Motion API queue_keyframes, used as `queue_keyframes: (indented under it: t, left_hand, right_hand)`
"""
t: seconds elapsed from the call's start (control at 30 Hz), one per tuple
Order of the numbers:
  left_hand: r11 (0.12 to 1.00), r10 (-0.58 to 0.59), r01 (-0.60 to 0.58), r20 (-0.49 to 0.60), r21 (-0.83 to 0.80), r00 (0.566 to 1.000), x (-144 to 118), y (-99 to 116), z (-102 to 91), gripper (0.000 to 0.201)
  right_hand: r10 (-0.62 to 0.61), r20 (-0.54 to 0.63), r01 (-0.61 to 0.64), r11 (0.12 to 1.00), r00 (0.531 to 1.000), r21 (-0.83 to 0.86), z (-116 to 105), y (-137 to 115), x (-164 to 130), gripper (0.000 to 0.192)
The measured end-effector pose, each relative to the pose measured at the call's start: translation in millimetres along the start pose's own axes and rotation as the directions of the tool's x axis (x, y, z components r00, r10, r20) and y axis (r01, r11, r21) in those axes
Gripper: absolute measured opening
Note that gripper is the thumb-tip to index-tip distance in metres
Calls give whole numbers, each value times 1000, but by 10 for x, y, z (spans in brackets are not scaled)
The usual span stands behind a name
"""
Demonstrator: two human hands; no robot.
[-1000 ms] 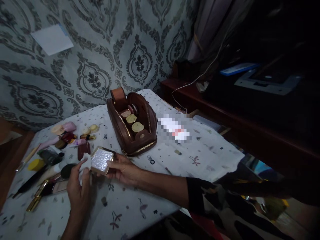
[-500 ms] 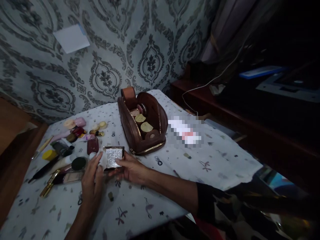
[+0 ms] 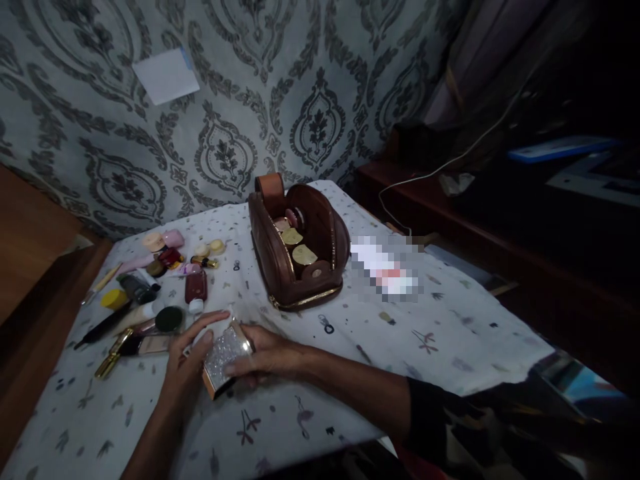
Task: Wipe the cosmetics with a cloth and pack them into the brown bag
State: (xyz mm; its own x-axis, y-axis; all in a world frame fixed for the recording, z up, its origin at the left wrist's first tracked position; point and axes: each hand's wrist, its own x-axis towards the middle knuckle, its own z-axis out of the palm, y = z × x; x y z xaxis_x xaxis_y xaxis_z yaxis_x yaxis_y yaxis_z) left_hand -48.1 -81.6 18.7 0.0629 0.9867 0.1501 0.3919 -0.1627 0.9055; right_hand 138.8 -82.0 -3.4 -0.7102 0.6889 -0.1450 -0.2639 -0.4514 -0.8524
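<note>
Head camera looks down on a small glittery case [image 3: 223, 358] held between both hands just above the near part of the table [image 3: 450, 340]. Its sparkling top face is turned up and tipped toward the left, and its long axis runs from the near left to the far right; a gold edge shows along the near side. Whether it is shut or slightly ajar is hard to tell in the dim light.

Left hand [image 3: 187, 357] comes up from the near edge with its forearm rising into view, fingers curled over the far left side of the case and the thumb side hidden behind it. Right hand [image 3: 265, 357] reaches in from the right on a long bare forearm, a dark sleeve [image 3: 435, 413] starting further back; its fingers pinch the right end of the case, palm down.

Just beyond the hands stands an open brown pouch [image 3: 300, 247], round lids visible inside. To the far left lies a scatter of makeup [image 3: 150, 293]: brushes, tubes and small jars, too dark to sort out singly. A blurred patch sits right of the pouch. Patterned wallpaper [image 3: 225, 147] backs the table, and the right of the room is lost in shadow.
</note>
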Motion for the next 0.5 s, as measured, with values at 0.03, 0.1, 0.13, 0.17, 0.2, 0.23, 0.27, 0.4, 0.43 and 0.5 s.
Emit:
queue_keyframes:
  t: [0.03, 0.1, 0.13, 0.17, 0.2, 0.23, 0.27, 0.4, 0.43, 0.5]
  left_hand:
    - [998, -34, 37, 49, -55, 998, 2, -11, -9, 46]
    - [985, -100, 109, 75, -136, 992, 4, -28, -16, 45]
    - [979, -122, 129, 53, -156, 991, 3, -30, -13, 44]
    - [974, -141, 144, 30, -174, 990, 1, -25, -4, 43]
    - [968, -159, 156, 5, -197, 987, -3, -13, 11, 42]
    - [960, -177, 168, -22, -223, 984, -7, 7, 32, 40]
    - [951, -196, 178, -48, -254, 979, -11, 32, 56, 38]
    - [917, -262, 191, -168, -351, 950, -14, 141, 156, 35]
    - [917, -265, 183, -197, -354, 944, -10, 162, 174, 35]
    - [935, -242, 154, -256, -321, 936, -1, 194, 197, 36]
  right_hand:
    - [15, 6, -15, 1000, 1000, -2, 9, 5, -2, 47]
    - [23, 1, -23, 999, 1000, 38, 26, 26, 9, 50]
    - [21, 0, -21, 997, 1000, 71, 34, 39, 18, 53]
    - [18, 4, -18, 995, 1000, 101, 41, 53, 29, 56]
    - [16, 10, -17, 992, 1000, 125, 46, 66, 40, 59]
    - [18, 21, -21, 989, 1000, 145, 50, 77, 49, 61]
    - [22, 35, -27, 987, 999, 158, 51, 86, 56, 63]
    - [22, 70, -36, 979, 997, 201, 42, 117, 75, 66]
    - [14, 74, -30, 975, 997, 222, 35, 126, 80, 68]
    - [-4, 83, -19, 961, 997, 277, 16, 149, 96, 70]
